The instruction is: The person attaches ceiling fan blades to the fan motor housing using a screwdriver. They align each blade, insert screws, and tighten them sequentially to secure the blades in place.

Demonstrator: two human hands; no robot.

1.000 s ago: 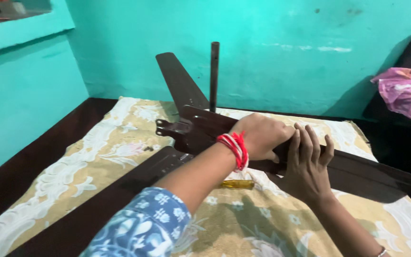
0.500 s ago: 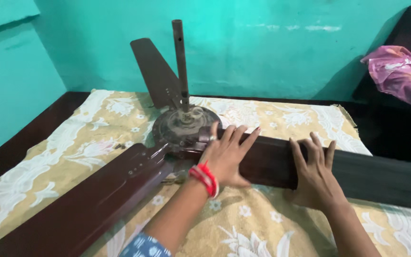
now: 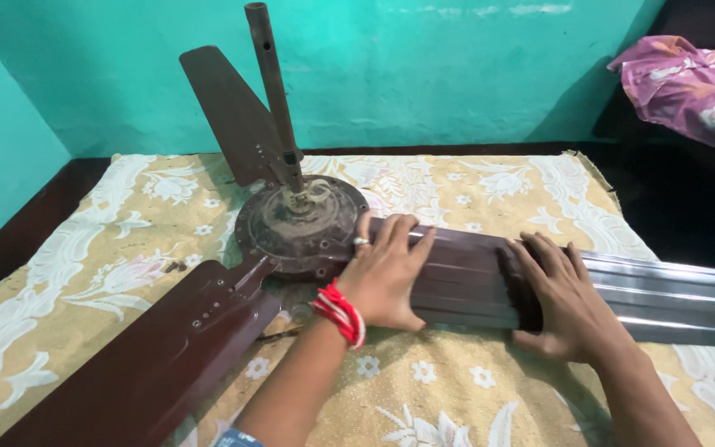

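A dark brown ceiling fan lies on a yellow flowered cloth (image 3: 473,190). Its round dusty motor housing (image 3: 295,223) has a rod (image 3: 272,79) standing up from it. One blade (image 3: 664,294) reaches to the right. My left hand (image 3: 386,269), with red bangles at the wrist and a ring, lies flat on that blade close to the housing. My right hand (image 3: 560,294) presses flat on the same blade further out. A second blade (image 3: 151,364) points to the lower left and a third blade (image 3: 225,108) rises at the back.
A turquoise wall (image 3: 457,74) stands behind the cloth. A pink and purple patterned bundle (image 3: 688,83) rests on a dark surface at the upper right. Dark wooden edges (image 3: 18,240) frame the cloth on the left.
The view has tilted down and come closer. My left hand slid off the housing onto the right blade. My right hand stays on the blade.
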